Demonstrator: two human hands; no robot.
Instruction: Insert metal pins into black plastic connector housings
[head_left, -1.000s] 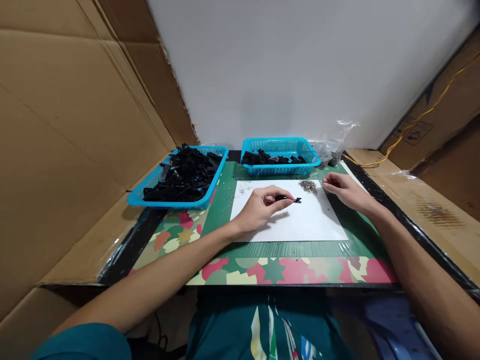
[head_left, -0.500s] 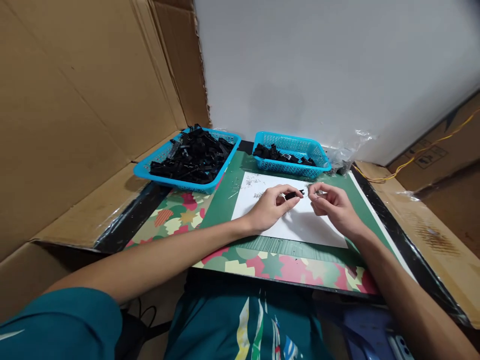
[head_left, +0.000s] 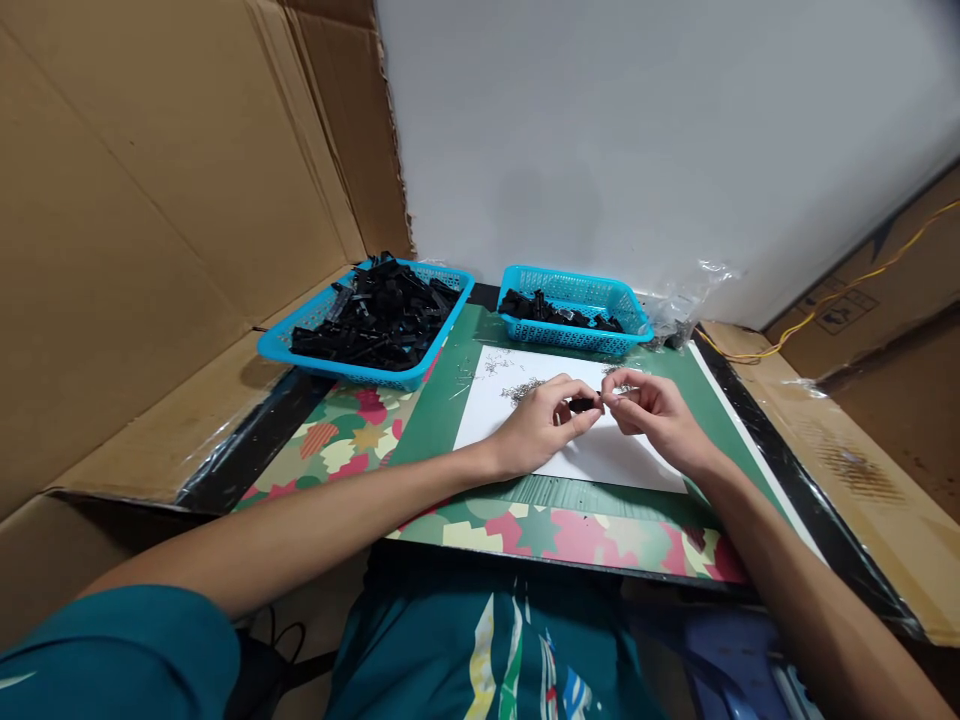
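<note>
Between the thumb and fingers of my left hand (head_left: 541,424) is a small black plastic part (head_left: 581,405), held over a white sheet of paper (head_left: 637,470). My right hand (head_left: 654,412) is pinched, its fingertips touching or very near the right end of that part. Whatever the right fingertips hold is too small to make out. Behind my left hand, a pile of tiny thin metal pieces (head_left: 519,390) lies on the paper, with more scattered farther back.
A large blue basket (head_left: 409,378) heaped with black plastic parts stands at the back left. A smaller blue basket (head_left: 574,338) holds fewer such parts. Beside it sits a clear plastic bag (head_left: 679,315). Cardboard (head_left: 150,200) rises on the left; a yellow cable (head_left: 795,335) runs along the right.
My right hand has moved left, closing the gap to the black plastic part in my left hand. The left hand keeps its hold. The view has shifted slightly.
</note>
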